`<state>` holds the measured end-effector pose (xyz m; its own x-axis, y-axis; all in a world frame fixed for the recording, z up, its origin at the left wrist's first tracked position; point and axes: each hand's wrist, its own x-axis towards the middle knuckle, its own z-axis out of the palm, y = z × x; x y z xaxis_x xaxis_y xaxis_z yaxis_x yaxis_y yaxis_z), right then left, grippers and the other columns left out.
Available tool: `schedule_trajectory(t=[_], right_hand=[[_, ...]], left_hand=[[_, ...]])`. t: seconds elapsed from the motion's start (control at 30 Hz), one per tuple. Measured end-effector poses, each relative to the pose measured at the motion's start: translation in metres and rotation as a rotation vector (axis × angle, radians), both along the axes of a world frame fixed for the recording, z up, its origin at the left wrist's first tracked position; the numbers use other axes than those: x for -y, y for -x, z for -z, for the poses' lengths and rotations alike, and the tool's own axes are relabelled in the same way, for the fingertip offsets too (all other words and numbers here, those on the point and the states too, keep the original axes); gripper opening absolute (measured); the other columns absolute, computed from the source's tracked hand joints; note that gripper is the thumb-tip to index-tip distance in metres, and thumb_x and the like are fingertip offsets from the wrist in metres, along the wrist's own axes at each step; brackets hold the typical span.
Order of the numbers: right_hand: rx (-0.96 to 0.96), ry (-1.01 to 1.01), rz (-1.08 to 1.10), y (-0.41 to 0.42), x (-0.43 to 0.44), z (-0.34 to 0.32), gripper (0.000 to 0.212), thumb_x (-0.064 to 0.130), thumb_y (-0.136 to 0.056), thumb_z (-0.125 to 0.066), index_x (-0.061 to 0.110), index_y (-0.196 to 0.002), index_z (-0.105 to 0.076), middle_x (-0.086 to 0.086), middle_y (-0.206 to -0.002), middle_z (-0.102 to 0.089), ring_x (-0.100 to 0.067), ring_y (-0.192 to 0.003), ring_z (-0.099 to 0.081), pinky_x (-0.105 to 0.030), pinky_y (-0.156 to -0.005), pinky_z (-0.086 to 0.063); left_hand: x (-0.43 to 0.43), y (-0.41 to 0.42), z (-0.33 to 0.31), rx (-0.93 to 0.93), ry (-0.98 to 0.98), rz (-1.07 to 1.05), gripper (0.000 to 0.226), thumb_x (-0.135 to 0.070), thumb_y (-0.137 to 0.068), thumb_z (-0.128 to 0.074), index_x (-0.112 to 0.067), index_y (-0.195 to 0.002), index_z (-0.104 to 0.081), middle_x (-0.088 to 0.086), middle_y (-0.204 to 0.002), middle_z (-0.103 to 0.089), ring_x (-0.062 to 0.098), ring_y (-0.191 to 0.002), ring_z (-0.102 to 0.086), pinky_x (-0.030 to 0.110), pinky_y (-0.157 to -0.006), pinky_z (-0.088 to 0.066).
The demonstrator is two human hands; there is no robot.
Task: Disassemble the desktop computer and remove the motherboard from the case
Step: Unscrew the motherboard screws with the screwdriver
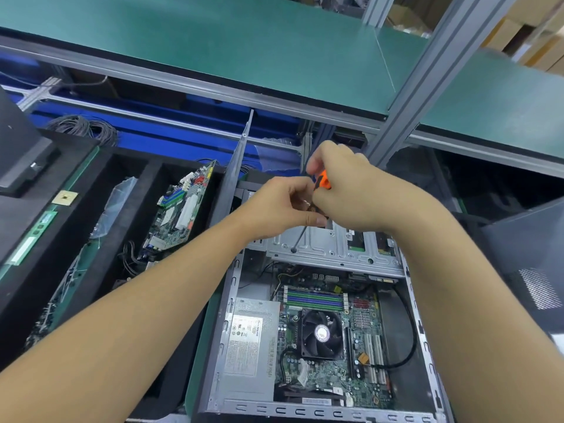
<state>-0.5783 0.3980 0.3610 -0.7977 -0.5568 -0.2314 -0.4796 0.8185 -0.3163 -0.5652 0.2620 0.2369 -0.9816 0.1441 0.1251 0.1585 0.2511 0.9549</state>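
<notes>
An open desktop case (227,325) lies on the bench in front of me. Inside it sit the green motherboard (360,346) with a black CPU fan (320,334), a grey power supply (247,346) on the left and a metal drive cage (332,248) at the far end. My right hand (351,190) grips the orange handle of a screwdriver (323,180). Its shaft runs down to the drive cage, tip at the cage's left part. My left hand (280,206) pinches the screwdriver just below the handle.
Another motherboard (180,209) stands tilted in a black foam tray (122,166) to the left. A RAM stick (33,236) and a chip (64,197) lie further left. A grey panel (235,169) stands upright beside the case. A green shelf (244,41) overhangs; a dark case panel (531,264) stands right.
</notes>
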Motion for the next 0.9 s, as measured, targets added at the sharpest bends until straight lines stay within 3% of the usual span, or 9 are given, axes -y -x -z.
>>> schedule_trajectory(t=[0.1,0.2,0.3,0.4,0.5,0.6,0.67,0.77,0.9], right_hand=[[-0.099,-0.037,0.096,-0.004,0.004,0.01,0.036,0.049,-0.1,-0.04,0.017,-0.115,-0.039,-0.001,-0.109,-0.036,-0.023,-0.102,-0.035,-0.037,-0.08,-0.03],[-0.161,-0.055,0.134,-0.005,0.005,0.016,0.031,0.045,-0.104,-0.036,0.014,-0.104,-0.037,-0.007,-0.099,-0.047,-0.03,-0.084,-0.047,-0.036,-0.06,-0.03],[-0.149,-0.064,0.059,-0.001,0.003,0.014,0.015,0.024,-0.102,-0.046,0.015,-0.113,-0.043,-0.007,-0.109,-0.045,-0.03,-0.085,-0.051,-0.035,-0.057,-0.032],[-0.022,-0.032,0.005,-0.001,0.0,0.003,0.022,0.019,-0.094,-0.049,0.022,-0.115,-0.045,0.0,-0.107,-0.04,-0.027,-0.093,-0.048,-0.035,-0.071,-0.035],[-0.023,-0.036,0.017,-0.001,0.001,0.002,0.02,0.028,-0.094,-0.049,0.021,-0.112,-0.045,0.0,-0.105,-0.042,-0.027,-0.099,-0.046,-0.037,-0.076,-0.037],[-0.107,-0.091,0.104,-0.003,0.005,0.008,0.031,0.045,-0.101,-0.04,0.017,-0.112,-0.041,-0.007,-0.107,-0.041,-0.032,-0.095,-0.046,-0.038,-0.076,-0.035],[-0.178,-0.103,0.12,-0.005,0.007,0.012,0.024,0.038,-0.104,-0.04,0.015,-0.11,-0.039,-0.011,-0.107,-0.045,-0.034,-0.089,-0.05,-0.039,-0.072,-0.037],[-0.187,-0.038,0.055,-0.005,0.008,0.013,0.011,0.014,-0.1,-0.045,0.013,-0.109,-0.04,-0.011,-0.11,-0.047,-0.033,-0.088,-0.051,-0.039,-0.07,-0.039],[-0.028,0.001,-0.029,-0.004,0.008,0.003,0.023,0.008,-0.092,-0.045,0.021,-0.112,-0.043,-0.001,-0.107,-0.044,-0.025,-0.102,-0.038,-0.035,-0.076,-0.032]], left_hand=[[-0.007,0.003,0.001,-0.003,0.078,-0.038,0.048,-0.05,-0.062,-0.075,-0.023,-0.099,-0.061,-0.002,-0.09,-0.069,0.021,-0.086,-0.064,0.04,-0.079,-0.056],[-0.005,0.003,-0.001,0.038,0.075,-0.007,0.041,-0.053,-0.062,-0.075,-0.033,-0.096,-0.061,-0.008,-0.094,-0.07,0.013,-0.091,-0.066,0.02,-0.078,-0.054],[0.007,0.001,-0.002,0.042,-0.067,0.098,0.02,-0.024,-0.081,-0.079,-0.03,-0.096,-0.067,0.0,-0.099,-0.073,0.024,-0.099,-0.068,0.033,-0.089,-0.056],[0.013,0.0,0.001,0.05,-0.078,0.086,0.021,-0.01,-0.083,-0.077,-0.024,-0.098,-0.071,0.004,-0.091,-0.074,0.028,-0.088,-0.07,0.036,-0.082,-0.059],[0.003,0.001,0.0,0.013,-0.023,0.005,0.033,-0.023,-0.074,-0.082,-0.015,-0.101,-0.065,0.006,-0.091,-0.071,0.032,-0.087,-0.065,0.041,-0.077,-0.057],[-0.006,0.001,-0.003,0.025,0.035,-0.024,0.042,-0.048,-0.061,-0.074,-0.028,-0.095,-0.06,-0.001,-0.082,-0.067,0.024,-0.074,-0.058,0.034,-0.062,-0.05],[-0.007,0.001,-0.004,0.046,0.04,-0.017,0.036,-0.052,-0.06,-0.074,-0.038,-0.091,-0.06,-0.01,-0.083,-0.066,0.013,-0.073,-0.059,0.024,-0.063,-0.049],[0.0,-0.002,-0.004,0.055,0.013,0.062,0.025,-0.034,-0.076,-0.08,-0.033,-0.096,-0.066,-0.003,-0.094,-0.071,0.015,-0.089,-0.066,0.028,-0.078,-0.054],[0.009,-0.006,0.0,0.079,-0.127,0.102,0.023,-0.005,-0.086,-0.072,-0.028,-0.084,-0.071,-0.015,-0.077,-0.073,-0.005,-0.074,-0.065,0.01,-0.071,-0.049]])
